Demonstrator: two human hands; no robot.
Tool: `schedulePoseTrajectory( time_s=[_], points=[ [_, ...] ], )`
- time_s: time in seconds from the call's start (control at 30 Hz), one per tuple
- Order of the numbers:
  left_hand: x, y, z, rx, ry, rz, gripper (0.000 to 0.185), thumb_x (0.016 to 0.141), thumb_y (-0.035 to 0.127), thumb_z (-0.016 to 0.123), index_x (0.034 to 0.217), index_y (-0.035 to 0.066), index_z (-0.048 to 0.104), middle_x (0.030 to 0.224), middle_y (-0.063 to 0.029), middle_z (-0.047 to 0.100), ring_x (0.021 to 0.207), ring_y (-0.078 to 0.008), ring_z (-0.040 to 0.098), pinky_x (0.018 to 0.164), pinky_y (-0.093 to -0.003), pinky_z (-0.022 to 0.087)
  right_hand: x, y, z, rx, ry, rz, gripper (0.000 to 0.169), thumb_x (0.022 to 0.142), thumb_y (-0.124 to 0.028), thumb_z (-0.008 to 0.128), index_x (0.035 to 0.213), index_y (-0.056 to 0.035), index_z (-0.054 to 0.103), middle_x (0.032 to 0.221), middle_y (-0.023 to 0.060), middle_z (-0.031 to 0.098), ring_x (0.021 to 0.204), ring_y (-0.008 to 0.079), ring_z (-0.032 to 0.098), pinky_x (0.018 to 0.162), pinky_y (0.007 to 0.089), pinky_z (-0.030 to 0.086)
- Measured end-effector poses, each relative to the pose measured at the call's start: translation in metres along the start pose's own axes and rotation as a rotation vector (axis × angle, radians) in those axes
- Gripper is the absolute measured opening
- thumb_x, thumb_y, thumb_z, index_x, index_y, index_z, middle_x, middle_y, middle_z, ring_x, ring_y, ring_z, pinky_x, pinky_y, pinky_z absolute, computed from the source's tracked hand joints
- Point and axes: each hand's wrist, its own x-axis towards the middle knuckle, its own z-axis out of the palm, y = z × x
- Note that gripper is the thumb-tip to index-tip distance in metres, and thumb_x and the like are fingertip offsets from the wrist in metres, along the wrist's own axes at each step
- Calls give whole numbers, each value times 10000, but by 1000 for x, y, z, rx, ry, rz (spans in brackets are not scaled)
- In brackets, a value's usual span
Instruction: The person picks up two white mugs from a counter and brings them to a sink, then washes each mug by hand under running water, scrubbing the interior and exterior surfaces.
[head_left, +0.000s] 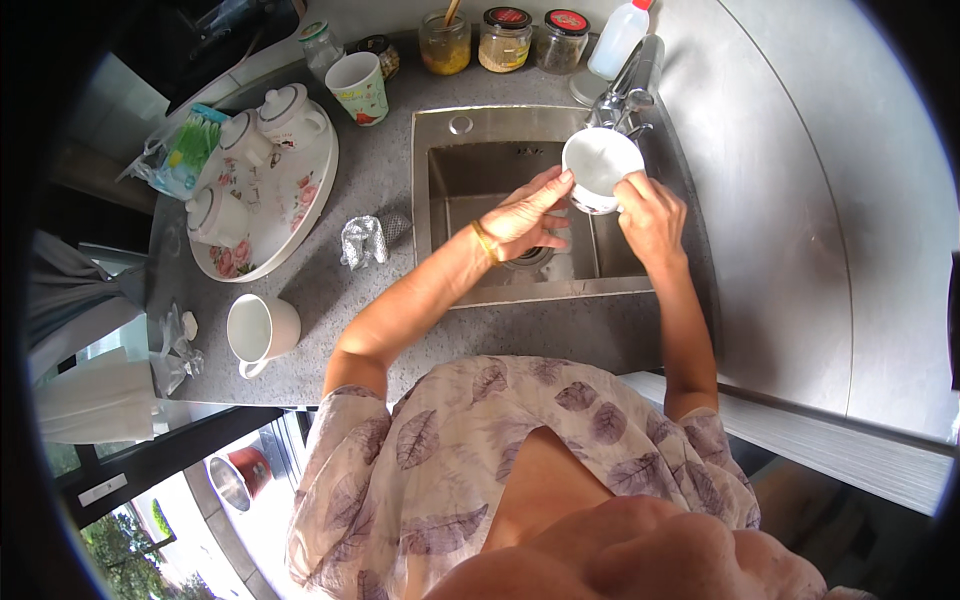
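A white ceramic mug (600, 161) is held over the right part of the steel sink (442, 294), just below the faucet (626, 82). My right hand (654, 217) grips it on its right side, where the handle seems to be; the fingers cover it. On the mug's left side, the thumb of my left hand (531, 214) touches or nearly touches the wall, fingers spread beneath over the basin. Whether water runs from the faucet cannot be told. A second white mug (255, 330) stands on the counter at the left, and a crumpled patterned cloth (365, 241) lies beside the sink.
A round floral tray (281, 251) at the left holds several lidded white cups and a plastic packet (187, 154). Behind stand a green patterned cup (358, 94), several glass jars (505, 45) and a bottle with a red cap (619, 41). A metal panel (780, 187) borders the right side.
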Motion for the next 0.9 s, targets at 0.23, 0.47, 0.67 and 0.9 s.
schedulePoseTrajectory(
  time_s=[0.23, 0.47, 0.67, 0.9],
  points=[
    [19, -4, 6, 34, 334, 265, 561, 755, 196, 663, 1226, 72, 385, 1036, -83, 536, 901, -209, 573, 761, -366, 516, -16, -11, 26, 305, -11, 173, 220, 606, 57, 557, 795, -52, 531, 802, 58, 545, 682, 219, 580, 554, 308, 468],
    [4, 23, -8, 1620, 766, 684, 846, 503, 188, 740, 1282, 141, 412, 972, -152, 461, 870, -284, 507, 704, -342, 494, -14, 33, 30, 1010, -144, 687, 264, 758, 31, 532, 1014, -25, 560, 941, 56, 582, 730, 106, 588, 619, 231, 479],
    [-10, 34, -14, 2261, 457, 894, 820, 537, 166, 717, 1280, 305, 399, 1004, -95, 431, 967, -267, 474, 734, -346, 519, -10, 34, 44, 1018, -330, 852, 142, 822, 4, 468, 913, -13, 576, 791, 42, 602, 583, 92, 561, 518, 220, 459],
    [-37, 45, -3, 2289, 475, 740, 853, 529, 147, 729, 1291, 311, 382, 1014, -97, 439, 1002, -267, 476, 753, -345, 515, -31, 13, 61, 956, -400, 812, 135, 816, 10, 479, 912, -13, 573, 822, 53, 589, 602, 97, 565, 509, 218, 451]
  ],
)
